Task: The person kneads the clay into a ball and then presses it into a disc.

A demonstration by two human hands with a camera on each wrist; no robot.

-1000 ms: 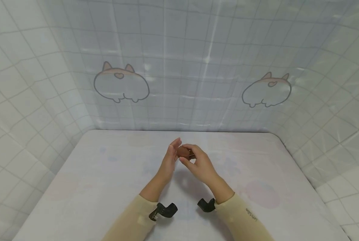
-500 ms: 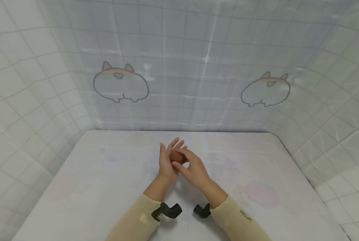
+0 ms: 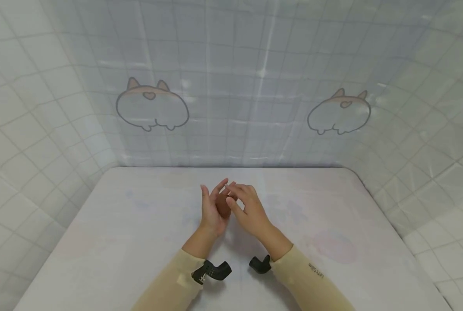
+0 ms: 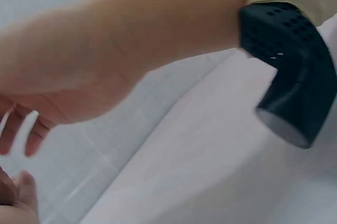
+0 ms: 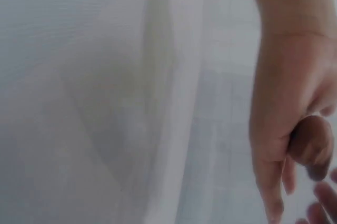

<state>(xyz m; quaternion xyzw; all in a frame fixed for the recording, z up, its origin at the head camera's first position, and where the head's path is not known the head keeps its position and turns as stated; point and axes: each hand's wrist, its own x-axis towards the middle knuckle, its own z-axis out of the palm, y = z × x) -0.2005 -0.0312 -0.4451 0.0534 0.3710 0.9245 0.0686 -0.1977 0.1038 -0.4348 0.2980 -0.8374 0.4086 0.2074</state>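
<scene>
My left hand (image 3: pixel 212 214) is held palm up above the table, its thumb and fingers extended. A small brown rounded object (image 3: pixel 222 206) lies in this palm; its exact kind is unclear. In the right wrist view, the left hand (image 5: pixel 281 92) carries the brown object (image 5: pixel 311 141), which has a darker end. My right hand (image 3: pixel 252 214) hovers at the object's right side, fingers bent loosely over it. Fingertips of the right hand reach toward the dark end; whether they touch it cannot be told. The left wrist view shows the right hand (image 4: pixel 68 82) with fingers hanging loosely.
A pale, faintly patterned table (image 3: pixel 118 237) lies under the hands. Gridded white curtains (image 3: pixel 247 86) with cartoon animal prints rise behind and at both sides. A black wrist mount (image 3: pixel 215 271) sits on the left sleeve, another black mount (image 3: pixel 260 264) on the right.
The left hand has turned palm up and taken the brown object into its palm. The right hand, which held the object a second ago, has loosened its fingers.
</scene>
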